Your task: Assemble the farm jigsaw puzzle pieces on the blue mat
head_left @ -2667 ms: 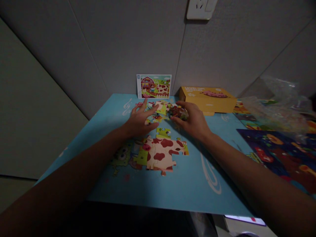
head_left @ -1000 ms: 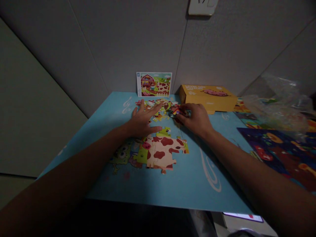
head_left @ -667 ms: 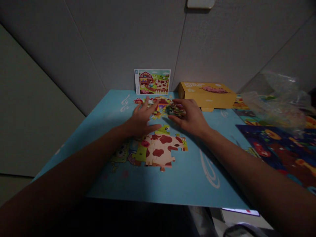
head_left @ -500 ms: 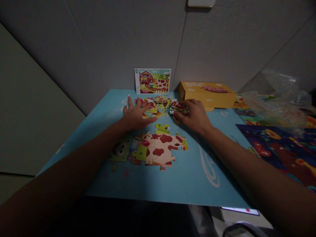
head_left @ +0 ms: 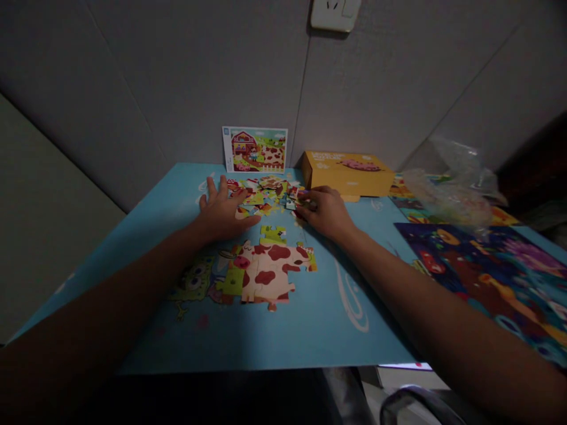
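A heap of loose jigsaw puzzle pieces [head_left: 271,184] lies toward the back of the blue table. My left hand [head_left: 220,213] rests at the heap's left side, fingers spread and palm down, gripping nothing. At the right side, my right hand [head_left: 325,212] has its thumb and fingers drawn together on a puzzle piece [head_left: 301,193], partly hidden by the fingers. Closer to me, joined pieces form a spotted cow [head_left: 268,271] with gaps along its outline. One green piece [head_left: 273,235] sits at the cow's upper edge; whether it is locked in, I cannot tell.
A farm picture card [head_left: 256,150] leans against the wall behind the heap. Right of it stands a yellow box [head_left: 349,175]. Crumpled clear plastic [head_left: 456,189] and a dark, colourful picture sheet [head_left: 482,277] lie farther right. The blue table [head_left: 310,336] has printed cartoon figures.
The view has turned a little, so everything sits farther left. My right fingers have drawn closer together over pieces at the heap's right edge. My left hand stays spread; the cow section looks the same.
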A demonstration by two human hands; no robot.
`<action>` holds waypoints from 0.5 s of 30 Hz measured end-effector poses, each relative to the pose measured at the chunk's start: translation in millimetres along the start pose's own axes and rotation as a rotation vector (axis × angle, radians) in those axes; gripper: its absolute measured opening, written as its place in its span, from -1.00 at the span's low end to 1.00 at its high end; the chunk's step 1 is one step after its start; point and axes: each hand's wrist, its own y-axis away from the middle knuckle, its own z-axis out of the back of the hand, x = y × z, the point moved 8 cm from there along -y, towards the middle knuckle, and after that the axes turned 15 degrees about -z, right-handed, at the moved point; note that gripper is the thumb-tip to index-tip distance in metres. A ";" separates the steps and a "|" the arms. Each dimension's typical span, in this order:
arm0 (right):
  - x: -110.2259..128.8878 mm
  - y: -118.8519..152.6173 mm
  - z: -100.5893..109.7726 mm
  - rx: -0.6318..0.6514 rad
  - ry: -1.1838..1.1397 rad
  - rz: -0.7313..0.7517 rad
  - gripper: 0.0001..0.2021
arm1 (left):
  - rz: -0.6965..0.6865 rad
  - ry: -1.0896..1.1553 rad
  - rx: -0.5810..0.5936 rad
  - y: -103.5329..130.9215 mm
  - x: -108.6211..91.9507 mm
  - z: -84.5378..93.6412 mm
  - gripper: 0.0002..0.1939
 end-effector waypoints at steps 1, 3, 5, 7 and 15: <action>-0.2 0.4 0.2 0.001 -0.004 -0.005 -0.68 | 0.000 0.002 0.000 -0.2 0.0 -0.2 -0.12; -0.1 0.8 -0.1 0.013 0.001 -0.011 -0.67 | -0.005 0.003 0.004 -0.9 -0.1 -1.1 -0.12; 0.3 0.4 -0.2 0.024 0.012 -0.016 -0.67 | -0.023 -0.010 -0.001 -1.9 -0.7 -2.0 -0.11; 1.1 -0.4 -0.1 0.031 0.021 -0.019 -0.68 | -0.049 -0.035 -0.003 -2.8 -1.8 -3.6 -0.10; 3.3 -2.8 4.8 0.008 -0.013 -0.011 -0.77 | -0.119 -0.046 -0.002 -3.0 -6.8 -5.0 -0.14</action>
